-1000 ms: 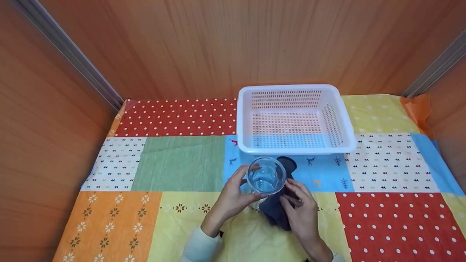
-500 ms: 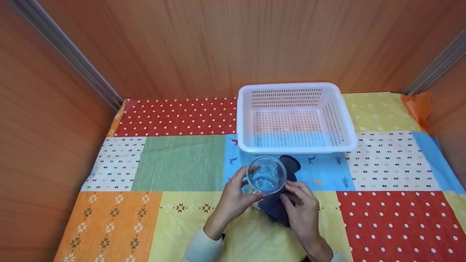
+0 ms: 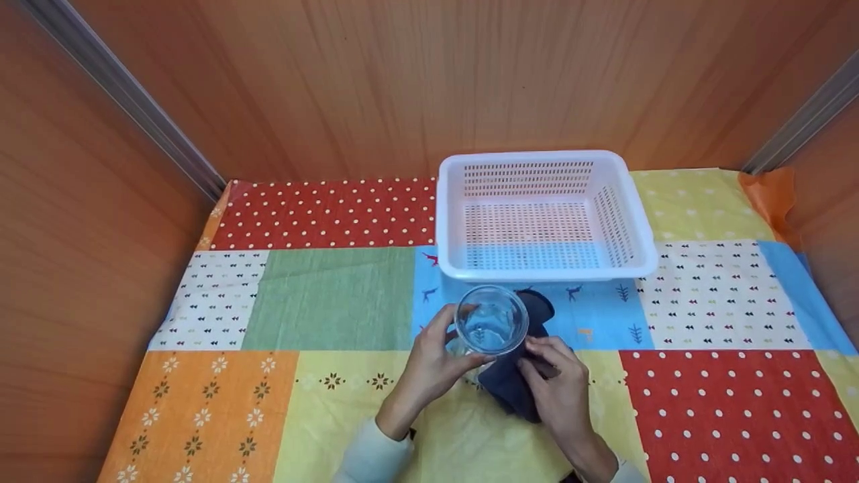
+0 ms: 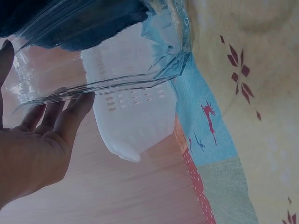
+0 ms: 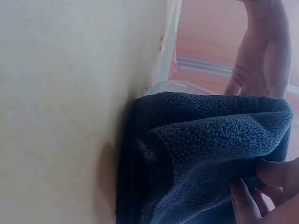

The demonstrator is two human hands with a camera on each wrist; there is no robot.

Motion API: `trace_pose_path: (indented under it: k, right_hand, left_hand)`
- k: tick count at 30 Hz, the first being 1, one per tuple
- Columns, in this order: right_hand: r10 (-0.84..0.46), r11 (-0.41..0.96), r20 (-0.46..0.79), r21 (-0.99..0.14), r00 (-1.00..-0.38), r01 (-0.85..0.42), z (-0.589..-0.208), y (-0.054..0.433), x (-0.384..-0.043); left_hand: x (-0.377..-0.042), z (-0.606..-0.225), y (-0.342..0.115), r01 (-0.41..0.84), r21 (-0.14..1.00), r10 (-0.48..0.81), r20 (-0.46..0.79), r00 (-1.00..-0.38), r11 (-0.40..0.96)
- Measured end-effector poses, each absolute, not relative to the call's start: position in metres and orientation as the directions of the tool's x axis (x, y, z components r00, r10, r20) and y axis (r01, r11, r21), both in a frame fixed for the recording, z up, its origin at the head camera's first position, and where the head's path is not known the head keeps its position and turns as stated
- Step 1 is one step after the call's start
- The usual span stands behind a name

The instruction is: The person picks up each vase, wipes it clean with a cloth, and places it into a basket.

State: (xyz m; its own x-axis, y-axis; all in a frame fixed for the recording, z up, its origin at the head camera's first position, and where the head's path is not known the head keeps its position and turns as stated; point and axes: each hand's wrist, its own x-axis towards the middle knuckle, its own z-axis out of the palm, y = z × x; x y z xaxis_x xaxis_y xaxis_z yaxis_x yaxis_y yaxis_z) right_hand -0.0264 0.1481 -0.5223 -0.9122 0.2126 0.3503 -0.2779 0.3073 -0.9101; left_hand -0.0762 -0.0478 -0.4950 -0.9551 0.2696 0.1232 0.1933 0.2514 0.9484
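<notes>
A clear drinking glass (image 3: 493, 322) stands upright in front of the basket, its round rim facing up. My left hand (image 3: 429, 365) grips it from the left, fingers on the far side and thumb near the front. Against the glass's right side lies a dark blue fluffy cloth (image 3: 513, 389), folded and draped downward. My right hand (image 3: 560, 386) pinches that cloth between thumb and fingers. The right wrist view shows the folded cloth (image 5: 210, 144) close up, hiding most of the glass. In the left wrist view the glass (image 4: 103, 70) has thick, faceted walls near its base.
A white perforated plastic basket (image 3: 463, 274) sits just beyond the glass, with nothing visible in it. A patchwork-patterned tablecloth (image 3: 335, 295) covers the table. Wood-grain panels (image 3: 402, 80) rise at the back and both sides. An orange cloth piece (image 3: 772, 201) lies at the far right corner.
Both hands stay almost in place on the glass and cloth. The cloth's far end has shifted slightly right, and its lower folds have moved a little.
</notes>
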Motion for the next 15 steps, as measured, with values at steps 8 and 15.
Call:
trace_pose_path:
  k: [8,15]
  right_hand:
    - [0.188,0.359,0.244,-0.919,-0.951,-0.165,-0.5305,0.1538,-0.0256]
    - [0.225,0.327,0.206,-0.937,-0.952,-0.125,-0.5277,0.1515,-0.0227]
  left_hand:
    - [-0.0755,-0.4952,-0.0484,0.185,0.954,0.267,0.120,-0.956,0.236]
    - [-0.0752,-0.4952,-0.0480,0.185,0.954,0.276,0.116,-0.954,0.237]
